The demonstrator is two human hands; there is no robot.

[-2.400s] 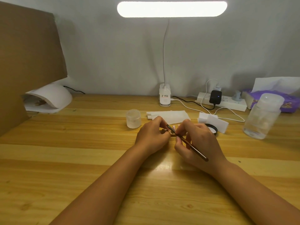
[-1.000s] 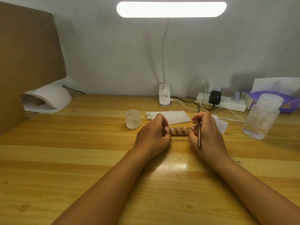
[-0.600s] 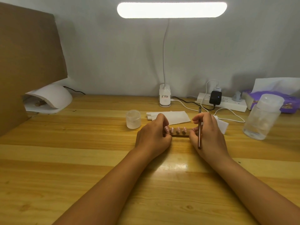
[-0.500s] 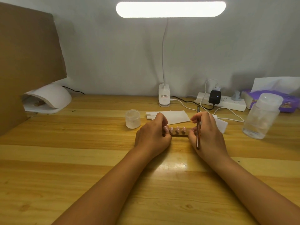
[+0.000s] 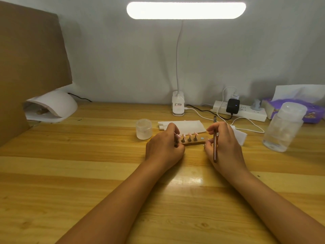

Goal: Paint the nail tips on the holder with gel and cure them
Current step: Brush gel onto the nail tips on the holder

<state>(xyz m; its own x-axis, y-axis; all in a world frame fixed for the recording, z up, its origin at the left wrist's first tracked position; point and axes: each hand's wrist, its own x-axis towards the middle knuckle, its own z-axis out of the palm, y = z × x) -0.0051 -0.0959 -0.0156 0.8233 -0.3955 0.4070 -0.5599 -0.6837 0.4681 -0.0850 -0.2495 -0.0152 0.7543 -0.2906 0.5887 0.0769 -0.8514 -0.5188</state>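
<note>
Wood in pale and darker planks makes up the table [image 5: 70,173]. In the head view, the short brown holder [image 5: 195,143] lies on it near the middle, between the two hands. Pink nail tips [image 5: 189,134] stand on small pegs along its top. The left hand [image 5: 164,149] has its fingers curled round the holder's left end, grasping it. The right hand [image 5: 226,147] is closed round a thin brush [image 5: 214,148], which runs along the hand with one end poking out past the fingers. Its thumb and forefinger sit at the holder's right end; whether they pinch it I cannot tell. A small frosted jar [image 5: 144,129] stands just left of the hands, and a white paper sheet [image 5: 190,125] lies behind them. The white curing lamp [image 5: 52,106] sits far left beside a cardboard sheet [image 5: 31,59]. A clear bottle [image 5: 284,127] stands at the right, with a power strip [image 5: 249,113] and a desk lamp [image 5: 186,10] at the back.
</note>
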